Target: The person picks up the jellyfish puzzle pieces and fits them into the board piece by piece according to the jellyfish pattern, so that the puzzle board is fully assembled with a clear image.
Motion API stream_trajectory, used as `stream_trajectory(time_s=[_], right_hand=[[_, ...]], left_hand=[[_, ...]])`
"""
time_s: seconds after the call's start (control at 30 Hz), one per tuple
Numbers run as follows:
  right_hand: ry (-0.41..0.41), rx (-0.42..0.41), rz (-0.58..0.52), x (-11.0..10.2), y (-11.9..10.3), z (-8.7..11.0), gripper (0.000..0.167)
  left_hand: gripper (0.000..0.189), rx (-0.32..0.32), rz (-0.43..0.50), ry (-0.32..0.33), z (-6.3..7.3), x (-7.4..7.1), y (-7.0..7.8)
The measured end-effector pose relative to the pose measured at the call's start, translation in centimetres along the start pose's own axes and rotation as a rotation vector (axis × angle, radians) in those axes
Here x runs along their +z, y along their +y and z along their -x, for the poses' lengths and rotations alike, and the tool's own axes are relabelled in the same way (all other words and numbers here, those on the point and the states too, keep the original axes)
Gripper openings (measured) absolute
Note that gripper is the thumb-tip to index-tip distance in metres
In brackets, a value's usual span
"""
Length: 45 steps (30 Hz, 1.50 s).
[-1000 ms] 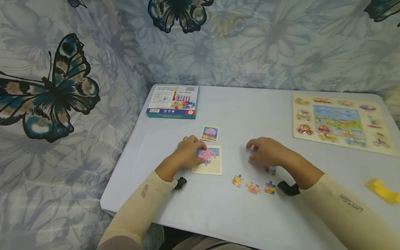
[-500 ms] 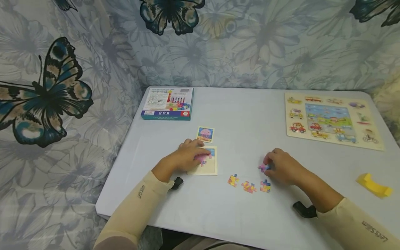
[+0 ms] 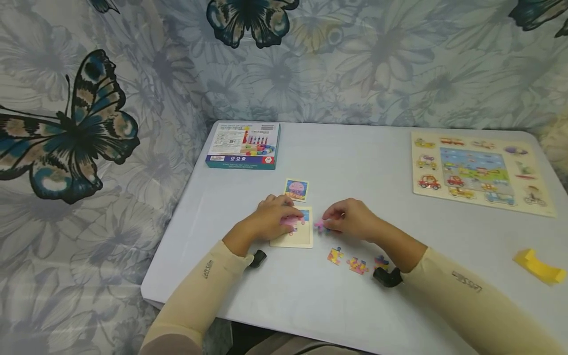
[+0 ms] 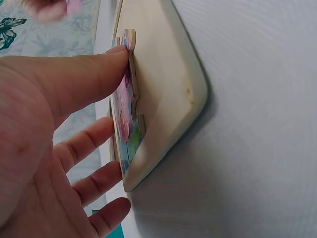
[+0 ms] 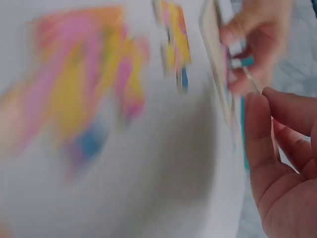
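My left hand (image 3: 268, 219) rests on a small square wooden jigsaw board (image 3: 293, 241). In the left wrist view its thumb (image 4: 116, 64) presses the fitted pink and blue pieces (image 4: 123, 106), while the spread fingers touch along the board's edge. Just right of the board, my right hand (image 3: 355, 219) pinches a pink and blue jigsaw piece (image 3: 320, 226) between thumb and fingertips; the right wrist view shows that piece edge-on. Nearer the body lie a yellow jigsaw piece (image 3: 335, 255), a pink-yellow one (image 3: 357, 266) and a blue-yellow one (image 3: 381, 261), partly behind the right wrist's black camera (image 3: 387, 277).
Behind the board lies a small picture card (image 3: 296, 189) with a pink creature. A flat box (image 3: 242, 145) sits at the table's back left. A large vehicle puzzle board (image 3: 483, 172) lies back right, and a yellow curved block (image 3: 539, 266) nearer the right edge.
The right hand moved right to the pink and blue piece, took hold of it and carried it left to beside the board. The left hand stays on the board, its thumb shifted slightly.
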State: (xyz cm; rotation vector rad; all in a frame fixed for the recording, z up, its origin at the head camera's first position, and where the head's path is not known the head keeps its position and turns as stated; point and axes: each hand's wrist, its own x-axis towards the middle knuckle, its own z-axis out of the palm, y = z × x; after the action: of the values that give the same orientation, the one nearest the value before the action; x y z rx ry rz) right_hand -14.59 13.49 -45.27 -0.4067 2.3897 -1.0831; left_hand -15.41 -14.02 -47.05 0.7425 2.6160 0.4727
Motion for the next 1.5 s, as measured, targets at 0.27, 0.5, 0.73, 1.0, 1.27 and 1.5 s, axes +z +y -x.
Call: stream_trajectory(time_s=[0.27, 0.5, 0.73, 1.0, 1.27, 1.5], right_hand=[[-0.040, 0.011, -0.007, 3.0, -2.2, -3.2, 0.004], [-0.013, 0.025, 0.167, 3.5, -3.3, -4.0, 0.009], [-0.060, 0.058, 0.318, 2.6, -3.5, -4.6, 0.022], [-0.084, 0.041, 0.376, 2.4, -3.3, -3.7, 0.025], [-0.101, 0.058, 0.530, 2.9, -2.5, 2.1, 0.039], [0.039, -0.043, 0.476, 4.6, -1.1, 4.7, 0.022]], left_hand=[[0.044, 0.007, 0.010, 0.002, -0.5, -0.1, 0.4], [0.034, -0.033, 0.023, 0.056, -0.8, 0.2, 0.9], [0.032, -0.117, 0.037, 0.070, -1.4, 0.0, 1.5], [0.030, -0.169, 0.047, 0.061, -1.8, -0.1, 1.7], [0.029, -0.130, -0.013, 0.033, -1.6, -0.2, 1.1], [0.034, -0.039, -0.039, -0.016, -0.9, -0.4, 0.0]])
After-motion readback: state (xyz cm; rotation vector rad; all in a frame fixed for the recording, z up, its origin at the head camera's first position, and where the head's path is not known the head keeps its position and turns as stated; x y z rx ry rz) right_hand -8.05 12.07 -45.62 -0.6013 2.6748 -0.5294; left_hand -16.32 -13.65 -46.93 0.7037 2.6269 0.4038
